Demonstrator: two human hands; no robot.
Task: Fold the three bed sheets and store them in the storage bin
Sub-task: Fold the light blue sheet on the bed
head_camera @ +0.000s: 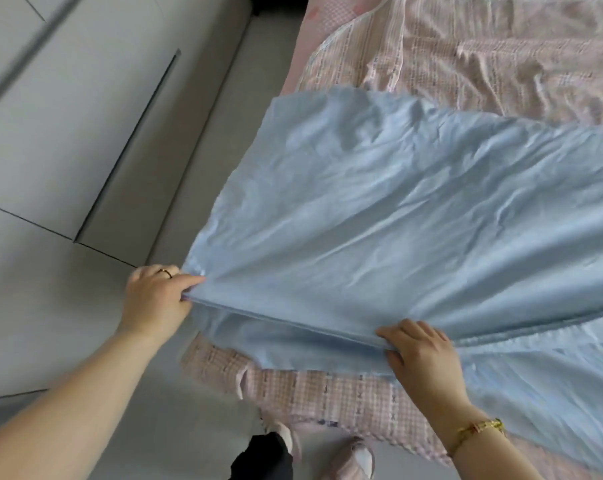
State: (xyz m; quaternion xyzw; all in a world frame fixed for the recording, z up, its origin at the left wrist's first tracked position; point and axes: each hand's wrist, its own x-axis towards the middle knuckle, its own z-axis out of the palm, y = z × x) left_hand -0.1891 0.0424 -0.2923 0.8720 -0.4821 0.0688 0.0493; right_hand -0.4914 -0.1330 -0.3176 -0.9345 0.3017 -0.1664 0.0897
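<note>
Your left hand (pixel 156 299) at nine o'clock and right hand (pixel 421 351) at five o'clock each pinch the doubled edge of the blue sheet (pixel 397 209), which lies across the pink-checked bed (pixel 501 57). Pull unevenly and the layers may slide apart, skewing the fold.
</note>
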